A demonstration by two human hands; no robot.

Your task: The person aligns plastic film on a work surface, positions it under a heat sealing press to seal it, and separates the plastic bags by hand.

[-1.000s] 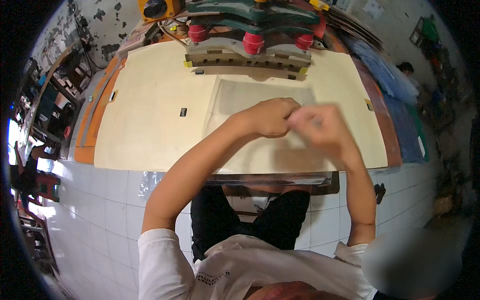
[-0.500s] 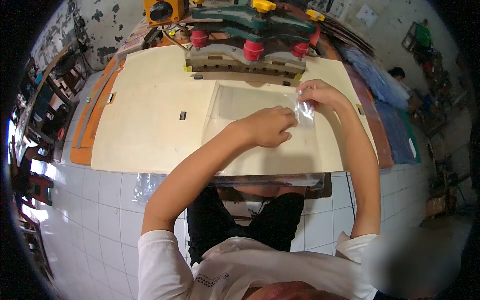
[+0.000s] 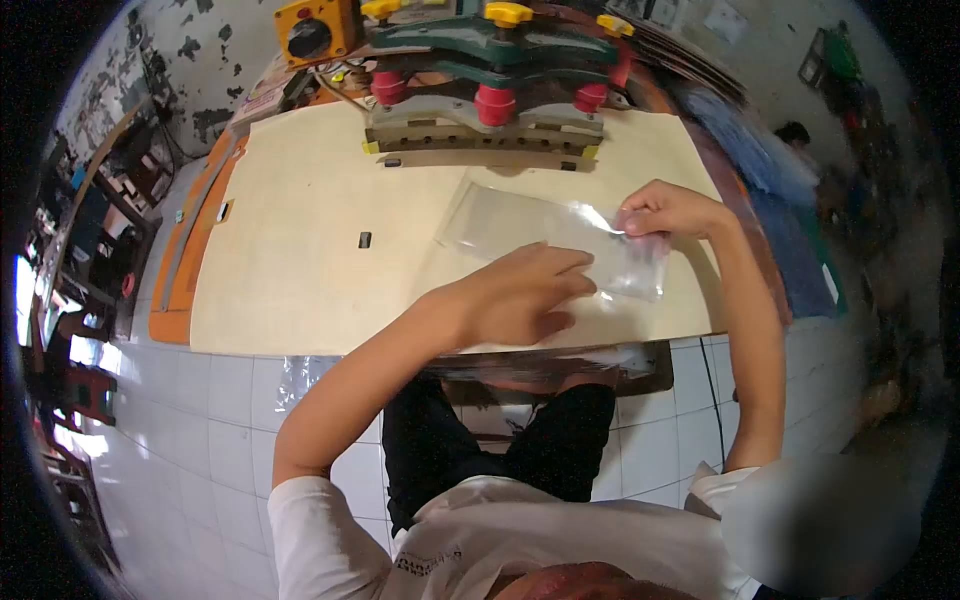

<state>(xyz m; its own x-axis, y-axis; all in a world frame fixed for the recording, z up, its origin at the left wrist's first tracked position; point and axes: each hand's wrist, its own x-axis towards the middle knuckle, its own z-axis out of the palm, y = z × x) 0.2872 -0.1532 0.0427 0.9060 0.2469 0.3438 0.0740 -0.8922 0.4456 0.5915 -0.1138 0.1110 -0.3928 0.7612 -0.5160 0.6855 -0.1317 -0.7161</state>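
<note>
A clear plastic sheet [image 3: 530,220], perhaps a folded piece or a bag, lies slanted over the cream board [image 3: 290,270]. Its right end is pinched between the thumb and fingers of my right hand [image 3: 672,212], and that end is lifted a little and shines. My left hand [image 3: 525,290] hovers at or just over the sheet's near edge, fingers apart and holding nothing. Whether its fingertips touch the plastic I cannot tell.
Beyond the sheet stands a green press-like machine [image 3: 490,70] with red cylinders and yellow knobs. A yellow control box [image 3: 315,32] is at its left. Blue plastic sheets [image 3: 750,160] lie along the right side. Another person [image 3: 795,137] is at the far right.
The plastic sheet's right end has come nearer to me and rightward, so the sheet now lies slanted. My right hand moved with it. My left hand drew back toward me and its fingers spread.
</note>
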